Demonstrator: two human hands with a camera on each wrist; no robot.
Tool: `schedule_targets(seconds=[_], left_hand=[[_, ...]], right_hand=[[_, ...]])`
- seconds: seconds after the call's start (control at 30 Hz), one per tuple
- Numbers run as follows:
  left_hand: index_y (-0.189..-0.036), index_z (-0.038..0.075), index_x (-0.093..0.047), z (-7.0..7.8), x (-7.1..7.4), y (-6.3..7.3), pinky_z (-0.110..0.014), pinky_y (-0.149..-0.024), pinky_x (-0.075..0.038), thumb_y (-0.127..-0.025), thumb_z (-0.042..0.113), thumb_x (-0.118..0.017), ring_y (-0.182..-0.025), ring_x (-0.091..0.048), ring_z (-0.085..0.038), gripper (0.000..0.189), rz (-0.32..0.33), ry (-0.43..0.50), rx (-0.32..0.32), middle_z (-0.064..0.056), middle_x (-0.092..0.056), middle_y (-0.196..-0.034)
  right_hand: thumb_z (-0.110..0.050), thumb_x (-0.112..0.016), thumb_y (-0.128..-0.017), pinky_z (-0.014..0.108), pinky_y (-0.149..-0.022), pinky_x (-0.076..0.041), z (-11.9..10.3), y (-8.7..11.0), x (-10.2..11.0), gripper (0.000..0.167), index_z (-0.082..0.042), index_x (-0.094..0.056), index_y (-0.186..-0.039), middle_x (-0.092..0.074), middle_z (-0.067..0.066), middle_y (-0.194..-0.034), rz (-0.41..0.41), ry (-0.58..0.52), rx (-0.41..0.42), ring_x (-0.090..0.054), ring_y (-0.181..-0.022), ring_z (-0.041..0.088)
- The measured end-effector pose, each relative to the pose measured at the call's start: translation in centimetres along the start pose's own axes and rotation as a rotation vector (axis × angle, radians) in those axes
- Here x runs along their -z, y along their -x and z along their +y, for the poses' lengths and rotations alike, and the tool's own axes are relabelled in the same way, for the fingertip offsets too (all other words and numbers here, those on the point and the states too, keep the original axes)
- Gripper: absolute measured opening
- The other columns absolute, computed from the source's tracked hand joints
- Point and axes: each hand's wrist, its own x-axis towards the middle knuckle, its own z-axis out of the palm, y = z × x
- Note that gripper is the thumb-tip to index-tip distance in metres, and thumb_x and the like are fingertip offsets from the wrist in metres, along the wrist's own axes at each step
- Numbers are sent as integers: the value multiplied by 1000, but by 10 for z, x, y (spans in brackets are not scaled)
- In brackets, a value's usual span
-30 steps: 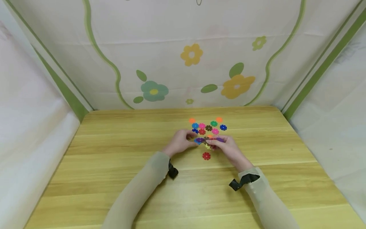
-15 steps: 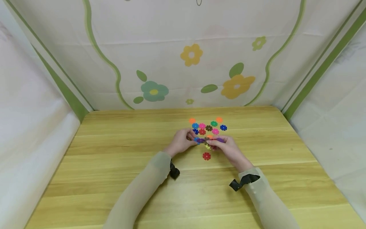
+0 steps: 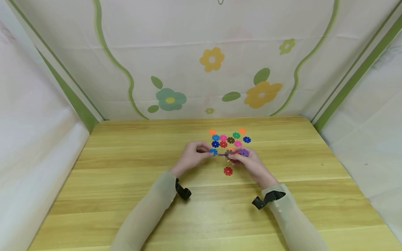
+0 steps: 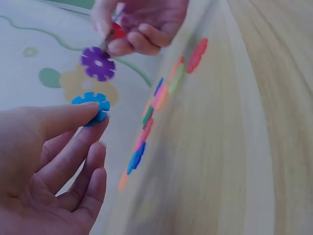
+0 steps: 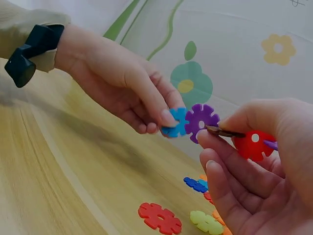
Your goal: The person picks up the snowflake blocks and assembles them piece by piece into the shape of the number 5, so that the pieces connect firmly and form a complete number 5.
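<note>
My left hand (image 3: 192, 157) pinches a light blue snowflake disc (image 4: 93, 108) between thumb and fingertips. My right hand (image 3: 249, 163) grips a small chain of joined discs by its brown disc (image 5: 226, 131). At the chain's near end a purple disc (image 4: 98, 63) faces the blue one, and a narrow gap shows between them in the head and left wrist views. A red disc (image 5: 253, 146) follows the brown one, and a second purple disc (image 3: 244, 152) sticks out beyond the right fingers. Part of the chain is hidden by the right hand.
Several loose discs lie on the wooden table (image 3: 150, 205) behind the hands, among them green (image 3: 236, 135), dark blue (image 3: 246, 139) and pink (image 3: 237, 143). A single red disc (image 3: 228, 171) lies in front of them. White floral cloth (image 3: 188, 31) encloses the table's back and sides.
The left hand has drawn slightly left with the light blue disc, which overlapped the purple one before. That purple disc now shows edge-on. The right hand has hardly moved.
</note>
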Motion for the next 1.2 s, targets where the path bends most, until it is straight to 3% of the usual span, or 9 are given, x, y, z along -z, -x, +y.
schedule_targets(seconds=[0.13,0.37,0.77,0.97,1.2], left_hand=[[-95,12,-74,3,5,9,-36,-79,-55,-90,16,-81,-86,-70,-22,9,5,32,-8,2,-73,-88],[-94,12,-75,0,4,15,-38,-78,-55,-91,21,-80,-87,-69,-31,11,-17,52,-30,0,-73,-88],[-105,5,-71,-4,2,16,-46,-86,-56,-97,24,-73,-92,-71,-34,21,-4,210,62,-8,-75,-91],[-108,1,-70,-3,1,17,-51,-88,-55,-96,22,-75,-92,-70,-38,24,-5,229,56,-13,-75,-93],[-106,4,-71,0,0,17,-47,-86,-57,-97,20,-73,-91,-71,-35,19,-5,216,64,-8,-75,-91]], right_hand=[[-12,-72,-97,35,-83,-58,1,-1,-1,31,7,-66,-120,-74,16,-104,-17,-12,7,-70,-93,28],[-18,-73,-97,39,-86,-58,2,-1,-3,34,7,-67,-119,-74,18,-106,-30,-15,10,-69,-98,34],[-18,-73,-97,37,-87,-57,3,-2,-5,35,7,-63,-119,-73,20,-109,-20,-53,0,-68,-100,34],[-18,-73,-97,36,-87,-57,4,-1,-7,32,5,-63,-117,-72,20,-111,-16,-40,-4,-67,-101,35],[-16,-72,-98,35,-86,-57,5,-1,-7,27,4,-63,-113,-72,21,-111,-23,-52,2,-67,-102,36]])
